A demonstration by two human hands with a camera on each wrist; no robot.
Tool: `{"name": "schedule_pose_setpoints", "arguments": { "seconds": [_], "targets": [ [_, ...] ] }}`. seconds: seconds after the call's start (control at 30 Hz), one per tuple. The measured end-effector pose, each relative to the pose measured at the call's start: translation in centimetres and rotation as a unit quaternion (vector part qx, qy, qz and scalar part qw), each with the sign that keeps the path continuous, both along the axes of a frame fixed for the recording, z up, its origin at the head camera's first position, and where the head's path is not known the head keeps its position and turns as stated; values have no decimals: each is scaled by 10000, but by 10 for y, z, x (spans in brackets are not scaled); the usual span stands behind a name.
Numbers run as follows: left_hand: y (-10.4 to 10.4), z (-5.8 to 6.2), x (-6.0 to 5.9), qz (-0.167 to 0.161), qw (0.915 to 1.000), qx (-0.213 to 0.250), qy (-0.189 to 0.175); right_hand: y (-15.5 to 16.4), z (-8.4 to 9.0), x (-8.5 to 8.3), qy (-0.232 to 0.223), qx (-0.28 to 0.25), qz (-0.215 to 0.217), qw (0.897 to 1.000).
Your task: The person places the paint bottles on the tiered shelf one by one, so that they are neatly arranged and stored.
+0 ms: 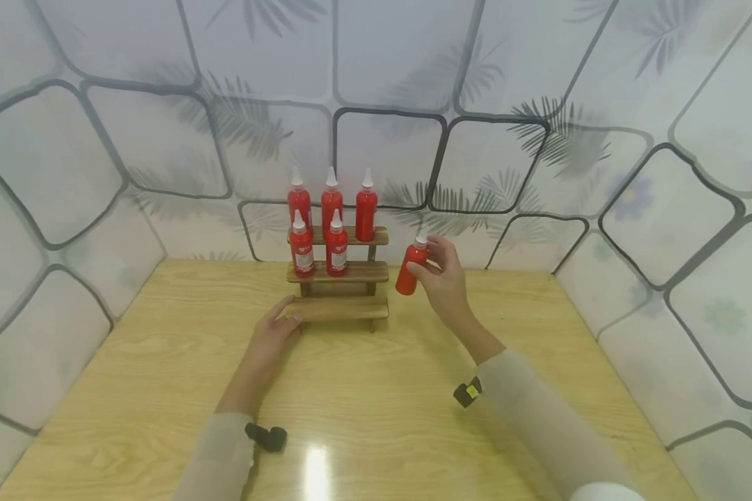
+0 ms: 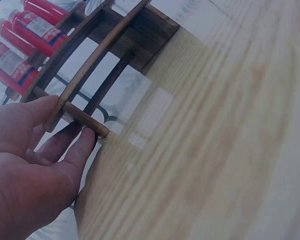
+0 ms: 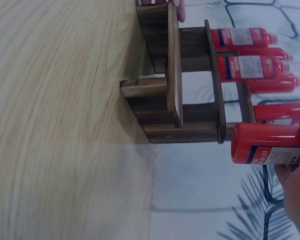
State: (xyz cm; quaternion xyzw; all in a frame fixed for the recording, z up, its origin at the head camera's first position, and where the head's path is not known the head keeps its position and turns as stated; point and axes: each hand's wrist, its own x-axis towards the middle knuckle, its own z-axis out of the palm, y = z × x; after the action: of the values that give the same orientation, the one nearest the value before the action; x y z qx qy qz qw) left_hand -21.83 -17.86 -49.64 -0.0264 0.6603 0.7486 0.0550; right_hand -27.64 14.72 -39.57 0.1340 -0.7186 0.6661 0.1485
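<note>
Right of a three-step wooden rack (image 1: 345, 307), my right hand (image 1: 443, 278) grips a red squeeze bottle (image 1: 409, 271) with a white pointed cap, tilted slightly and raised off the table. The right wrist view shows the base of this bottle (image 3: 260, 142) beside the rack's steps. My left hand (image 1: 274, 335) holds the left end of the lowest step; in the left wrist view its thumb and fingers pinch the rack's corner (image 2: 85, 119). Three red bottles (image 1: 332, 202) stand on the top step and two red bottles (image 1: 336, 249) on the middle step. The bottom step carries none.
The rack stands on a light wood table (image 1: 363, 403) near the back wall (image 1: 276, 139), which has a stone-and-leaf pattern. Side walls rise at left and right. Small dark cameras (image 1: 269, 438) are strapped to both wrists.
</note>
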Motion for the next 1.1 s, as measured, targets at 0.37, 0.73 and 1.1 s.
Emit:
{"name": "schedule_pose_setpoints", "arguments": {
  "seconds": [0.37,0.73,1.1],
  "targets": [
    [-1,-2,-2,-34,10000,-41,56,-43,0,-22,432,411,257,9979],
    [0,-1,1,-96,9999,118,39,-68,-1,-32,593,807,157,9948],
    [0,0,0,-121,9999,39,2,-79,1,-31,469,874,72,9950]
  ]
}}
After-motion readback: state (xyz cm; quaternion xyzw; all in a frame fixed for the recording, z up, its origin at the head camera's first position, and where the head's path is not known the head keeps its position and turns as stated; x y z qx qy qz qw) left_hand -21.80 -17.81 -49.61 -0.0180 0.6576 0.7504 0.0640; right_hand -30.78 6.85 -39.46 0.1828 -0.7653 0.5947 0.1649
